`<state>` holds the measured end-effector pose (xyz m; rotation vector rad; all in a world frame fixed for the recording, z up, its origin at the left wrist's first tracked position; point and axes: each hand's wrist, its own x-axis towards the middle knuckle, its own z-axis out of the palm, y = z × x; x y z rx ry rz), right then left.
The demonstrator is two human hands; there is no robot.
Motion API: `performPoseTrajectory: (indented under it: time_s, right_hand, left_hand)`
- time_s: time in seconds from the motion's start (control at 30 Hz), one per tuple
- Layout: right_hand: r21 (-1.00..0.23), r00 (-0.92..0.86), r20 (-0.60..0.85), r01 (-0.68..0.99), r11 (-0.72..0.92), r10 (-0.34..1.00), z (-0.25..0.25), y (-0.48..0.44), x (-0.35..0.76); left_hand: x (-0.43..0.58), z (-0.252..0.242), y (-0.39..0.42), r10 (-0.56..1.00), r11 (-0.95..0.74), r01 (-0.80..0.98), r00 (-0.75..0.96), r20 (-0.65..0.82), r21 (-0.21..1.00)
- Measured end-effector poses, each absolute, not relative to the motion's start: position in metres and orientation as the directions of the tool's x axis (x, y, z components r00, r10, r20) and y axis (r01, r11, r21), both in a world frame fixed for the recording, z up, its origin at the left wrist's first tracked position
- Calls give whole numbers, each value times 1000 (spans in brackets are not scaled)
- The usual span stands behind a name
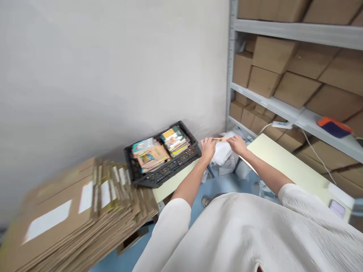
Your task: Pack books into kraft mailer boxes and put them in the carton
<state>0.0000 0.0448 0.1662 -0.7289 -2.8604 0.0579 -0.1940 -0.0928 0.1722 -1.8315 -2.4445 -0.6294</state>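
Out in front of me, both hands grip a thin orange book seen almost edge-on. My left hand is closed on its left end, close to the right corner of a black plastic crate. At the other end, the fingers of my right hand are closed on it too. Inside the crate lie two groups of books, an orange-covered stack on the left and a mixed stack on the right. The held book's cover cannot be made out.
Flattened cardboard boxes are piled at the left beside the crate. White crumpled wrapping lies on the floor beyond my hands. On the right are a pale table with a phone and a metal shelf of cartons, with a cable hanging.
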Motion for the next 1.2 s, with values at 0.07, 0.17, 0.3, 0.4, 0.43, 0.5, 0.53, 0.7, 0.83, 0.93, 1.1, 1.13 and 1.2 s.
performPoseTrajectory:
  time_s: [0.07,0.17,0.3,0.4,0.43,0.5,0.53,0.7,0.83,0.93,1.1,1.13,1.2]
  right_hand:
    - [-90,-819,147,546,833,554,159,56,50]
    - [-114,-745,88,652,749,662,146,64,118]
    - [-149,-620,0,776,613,785,128,65,189]
    - [-149,-522,-54,847,510,851,117,61,228]
    - [-146,-493,-70,865,480,867,113,59,239]
    - [-140,-441,-100,894,427,892,108,56,255]
    - [-136,-415,-115,907,400,902,106,55,262]
    - [-108,-290,-182,956,274,939,95,64,275]
    - [-94,-201,-227,978,184,953,80,78,269]
    - [-103,-167,-256,984,145,952,65,85,264]
    - [-137,-150,-273,984,116,950,42,97,261]
    - [-148,-140,-269,984,103,953,37,101,262]
    - [-174,-105,-252,983,62,962,28,108,264]
  left_hand:
    - [-154,164,-64,944,169,937,-243,224,306]
    - [-100,151,-28,979,57,950,-114,171,308]
    - [-44,131,11,992,-113,944,89,92,309]
    - [-13,115,34,963,-267,919,267,41,290]
    - [-5,109,41,943,-326,903,333,26,280]
    - [8,98,56,892,-437,861,452,2,261]
    - [13,93,64,866,-483,838,501,-7,253]
    - [30,70,108,775,-609,755,632,-24,242]
    - [31,50,139,720,-658,707,691,-56,260]
    - [27,35,156,667,-698,663,740,-92,272]
    - [27,16,177,623,-716,631,771,-132,299]
    - [28,13,181,626,-709,636,767,-142,304]
    - [32,7,187,629,-693,647,758,-171,319]
